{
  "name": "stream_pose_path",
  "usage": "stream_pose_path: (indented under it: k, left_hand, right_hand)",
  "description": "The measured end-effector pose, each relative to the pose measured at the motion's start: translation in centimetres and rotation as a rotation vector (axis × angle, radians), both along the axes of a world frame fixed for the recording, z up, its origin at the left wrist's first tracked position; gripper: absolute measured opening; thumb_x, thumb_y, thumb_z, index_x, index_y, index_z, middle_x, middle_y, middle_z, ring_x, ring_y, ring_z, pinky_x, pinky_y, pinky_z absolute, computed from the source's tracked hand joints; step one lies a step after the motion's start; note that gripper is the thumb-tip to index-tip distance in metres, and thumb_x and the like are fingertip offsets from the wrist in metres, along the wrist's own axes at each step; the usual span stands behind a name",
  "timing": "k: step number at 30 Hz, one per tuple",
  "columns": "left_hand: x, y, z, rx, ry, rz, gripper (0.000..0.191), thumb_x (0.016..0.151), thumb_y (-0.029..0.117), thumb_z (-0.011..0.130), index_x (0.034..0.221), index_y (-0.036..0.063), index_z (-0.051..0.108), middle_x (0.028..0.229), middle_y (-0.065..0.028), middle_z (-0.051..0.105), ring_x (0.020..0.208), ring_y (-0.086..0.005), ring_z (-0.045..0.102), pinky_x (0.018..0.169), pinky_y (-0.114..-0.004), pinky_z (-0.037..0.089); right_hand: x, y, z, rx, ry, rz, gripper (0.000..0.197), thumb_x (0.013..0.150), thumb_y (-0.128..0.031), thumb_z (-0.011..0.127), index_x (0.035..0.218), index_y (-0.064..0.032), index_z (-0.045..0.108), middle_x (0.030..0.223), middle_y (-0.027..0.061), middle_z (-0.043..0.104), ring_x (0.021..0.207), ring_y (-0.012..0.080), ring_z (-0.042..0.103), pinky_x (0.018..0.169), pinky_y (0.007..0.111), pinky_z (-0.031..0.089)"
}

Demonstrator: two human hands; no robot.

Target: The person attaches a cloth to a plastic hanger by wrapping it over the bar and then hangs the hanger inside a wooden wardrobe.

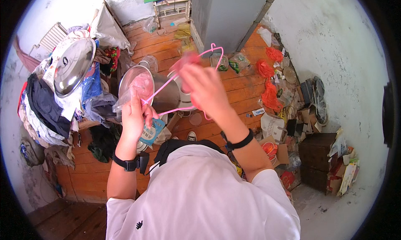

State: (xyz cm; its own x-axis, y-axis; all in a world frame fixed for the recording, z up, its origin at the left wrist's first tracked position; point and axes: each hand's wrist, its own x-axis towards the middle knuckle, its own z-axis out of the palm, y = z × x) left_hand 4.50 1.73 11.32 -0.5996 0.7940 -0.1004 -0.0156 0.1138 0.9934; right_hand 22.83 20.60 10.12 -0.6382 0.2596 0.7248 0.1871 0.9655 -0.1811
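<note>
A pink plastic clothes hanger (161,89) is pinched at one corner in my left hand (136,114). Blurred by motion, my right hand (203,86) lies across the hanger's far part with a red cloth (189,59) gathered in it; the fingertips are hidden. Beyond my left hand stands a tall metal bucket (166,93), a crumpled pink plastic bag (142,83) in its mouth. Just below the left fingers is a blue-and-white packet (152,132) bearing writing; what supports it cannot be seen.
To the left, a shiny metal lid (75,67) rests on heaped clothes (47,105). A grey cabinet-like block (225,17) stands ahead on the wooden floor (156,49). Along the right wall lie red plastic bags (271,96), cardboard and litter, near a dark wooden box (315,161).
</note>
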Motion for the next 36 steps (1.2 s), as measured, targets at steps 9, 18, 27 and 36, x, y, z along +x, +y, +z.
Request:
stream_pose_path:
  k: [9, 18, 27, 36]
  left_hand:
    - [0.5, -0.3, -0.8, -0.05, -0.021, -0.09, 0.085, 0.12, 0.054, 0.019, 0.055, 0.007, 0.049, 0.047, -0.0097, 0.05, 0.046, -0.0218, 0.058, 0.047, -0.031, 0.047]
    - [-0.4, 0.4, -0.9, -0.107, -0.077, 0.0, 0.081, 0.12, 0.054, 0.023, 0.061, 0.0067, 0.054, 0.048, -0.0087, 0.049, 0.051, -0.0219, 0.064, 0.048, -0.033, 0.049]
    - [0.1, -1.1, -1.7, 0.02, -0.005, -0.088, 0.087, 0.12, 0.052, 0.017, 0.05, 0.0088, 0.045, 0.045, -0.009, 0.048, 0.045, -0.0202, 0.057, 0.047, -0.03, 0.047]
    - [-1.2, -0.2, -1.2, -0.028, -0.011, -0.101, 0.083, 0.12, 0.051, 0.021, 0.058, 0.0055, 0.051, 0.047, -0.0093, 0.052, 0.045, -0.0201, 0.059, 0.05, -0.032, 0.051]
  right_hand:
    - [1.3, 3.0, -2.4, -0.344, 0.008, -0.166, 0.056, 0.082, -0.003, 0.078, 0.136, -0.0034, 0.067, 0.139, 0.0126, 0.066, 0.123, 0.0371, 0.061, 0.106, 0.049, 0.05]
    - [-1.0, -4.2, 0.4, -0.031, -0.107, 0.153, 0.049, 0.084, -0.01, 0.074, 0.133, -0.0066, 0.071, 0.138, 0.0036, 0.064, 0.112, 0.027, 0.06, 0.098, 0.038, 0.055]
    - [1.3, 2.0, -1.2, -0.323, 0.033, -0.2, 0.053, 0.081, -0.003, 0.077, 0.134, -0.0037, 0.069, 0.134, 0.0123, 0.068, 0.115, 0.0371, 0.063, 0.102, 0.048, 0.051]
    - [-1.3, -5.4, 0.7, -0.024, -0.087, 0.103, 0.054, 0.078, -0.011, 0.076, 0.132, -0.0107, 0.074, 0.14, -0.0012, 0.065, 0.106, 0.0261, 0.061, 0.092, 0.034, 0.057]
